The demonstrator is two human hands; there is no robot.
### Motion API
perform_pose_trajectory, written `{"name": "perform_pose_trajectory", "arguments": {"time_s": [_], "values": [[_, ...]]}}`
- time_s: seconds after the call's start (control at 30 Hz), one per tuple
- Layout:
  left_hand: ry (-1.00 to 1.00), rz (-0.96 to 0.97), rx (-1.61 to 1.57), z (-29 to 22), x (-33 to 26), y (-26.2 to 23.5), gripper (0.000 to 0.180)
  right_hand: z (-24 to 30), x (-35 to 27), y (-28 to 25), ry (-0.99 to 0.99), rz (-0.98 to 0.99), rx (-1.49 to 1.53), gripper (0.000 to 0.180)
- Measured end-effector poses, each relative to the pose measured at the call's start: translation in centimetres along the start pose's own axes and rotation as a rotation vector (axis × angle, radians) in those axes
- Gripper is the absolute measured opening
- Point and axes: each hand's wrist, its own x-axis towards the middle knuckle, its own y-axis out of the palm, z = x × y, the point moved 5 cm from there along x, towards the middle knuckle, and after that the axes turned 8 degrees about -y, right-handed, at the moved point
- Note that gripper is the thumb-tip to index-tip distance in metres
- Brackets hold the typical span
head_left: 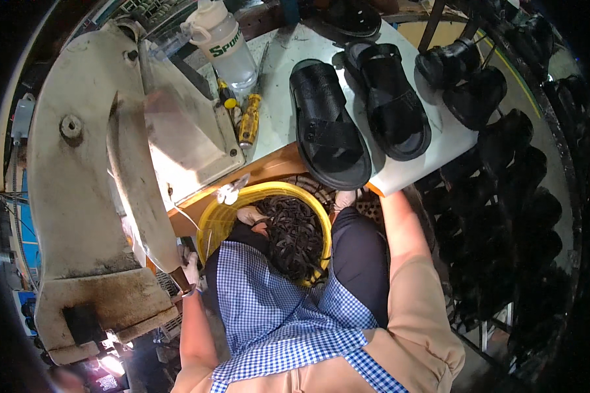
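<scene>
Apparently between pieces: left hand (190, 267) down beside the grey machine (105, 196), grip hidden, right hand out of sight under the table (439, 141) beside the yellow basket (269, 193) of black straps (295, 232); next, probably picking a strap.

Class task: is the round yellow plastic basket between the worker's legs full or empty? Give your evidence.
Nearly full: the round yellow plastic basket holds a heap of dark strap pieces reaching close to its rim.
</scene>
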Motion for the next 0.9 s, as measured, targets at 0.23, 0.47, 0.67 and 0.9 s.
{"name": "perform_pose_trajectory", "arguments": {"time_s": [0.23,0.47,0.67,0.9], "values": [[-0.105,-0.026,-0.072,-0.1,-4.3,2.2,0.067,-3.2,-0.8,-2.2,0.025,-0.038,0.046,0.039],[-0.128,-0.098,-0.205,-0.3,-4.8,2.7,0.065,-1.3,-7.9,-1.7,-0.050,-0.342,0.235,0.035],[-0.196,-0.182,0.200,-6.5,-10.1,1.6,0.055,8.0,-23.5,-15.7,-0.661,-0.843,0.252,0.015],[0.132,0.245,-0.270,-14.1,-16.9,7.1,0.040,19.1,-21.2,-22.8,-0.802,-0.598,-0.477,0.060]]}}
